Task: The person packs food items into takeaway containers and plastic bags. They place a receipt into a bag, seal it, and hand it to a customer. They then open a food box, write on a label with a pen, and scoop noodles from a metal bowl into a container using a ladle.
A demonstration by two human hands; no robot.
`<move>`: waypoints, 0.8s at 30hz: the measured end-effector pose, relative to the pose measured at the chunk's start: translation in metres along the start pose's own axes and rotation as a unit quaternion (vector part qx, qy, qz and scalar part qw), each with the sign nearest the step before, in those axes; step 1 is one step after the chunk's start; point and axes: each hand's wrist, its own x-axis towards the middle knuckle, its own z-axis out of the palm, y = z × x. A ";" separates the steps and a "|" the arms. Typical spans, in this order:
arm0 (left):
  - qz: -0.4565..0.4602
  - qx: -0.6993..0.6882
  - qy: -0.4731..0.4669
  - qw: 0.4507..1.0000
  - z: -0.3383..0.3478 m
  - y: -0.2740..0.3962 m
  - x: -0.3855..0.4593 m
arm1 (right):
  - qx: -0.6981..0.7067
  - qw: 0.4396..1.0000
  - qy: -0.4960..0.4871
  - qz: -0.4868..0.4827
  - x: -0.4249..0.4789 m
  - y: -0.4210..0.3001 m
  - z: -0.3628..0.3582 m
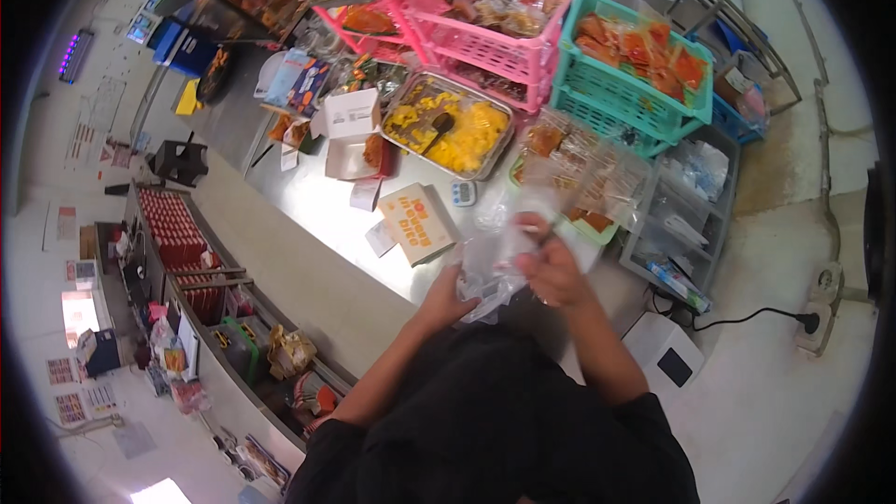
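Note:
My left hand (448, 297) grips the left side of a crumpled clear plastic bag (493, 269) near my body. My right hand (553, 266) is at the bag's upper right, fingers curled on its blurred translucent plastic. Left of the bag, a closed printed cardboard box (418, 224) lies on a slip of paper. Beyond it stand a small digital timer (463, 193) and a foil tray (483, 166) of yellow food with a dark spoon (437, 131). An open box (350, 157) holds a browned piece of food. Plastic-wrapped food packets (581, 164) lie beyond my right hand.
Pink baskets (483, 42) and a teal basket (623, 98) of packed food line the counter's far side. At the right are a grey divided organizer (630, 252), a white device (665, 353) and a power cable (756, 311). Shelving with red cartons (168, 227) stands left.

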 end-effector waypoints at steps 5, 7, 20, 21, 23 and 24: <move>0.027 -0.036 0.047 0.998 -0.047 0.007 -0.016 | -0.540 0.820 -0.185 0.032 0.034 0.116 -0.057; 0.099 -0.048 0.124 0.986 -0.062 -0.003 -0.023 | -0.599 0.759 -0.226 0.117 0.033 0.119 -0.052; 0.103 -0.124 -0.086 0.983 -0.058 -0.093 0.007 | -0.777 0.602 -0.122 0.138 0.021 0.170 -0.008; 0.121 -0.106 -0.092 0.983 -0.053 -0.103 0.009 | -0.790 0.595 -0.097 0.115 0.021 0.164 0.006; 0.129 -0.095 -0.105 0.981 -0.055 -0.111 0.010 | -0.810 0.581 -0.053 0.065 0.022 0.149 0.035; 0.123 -0.103 -0.117 0.980 -0.060 -0.109 0.012 | -0.774 0.624 -0.041 0.100 0.025 0.148 0.033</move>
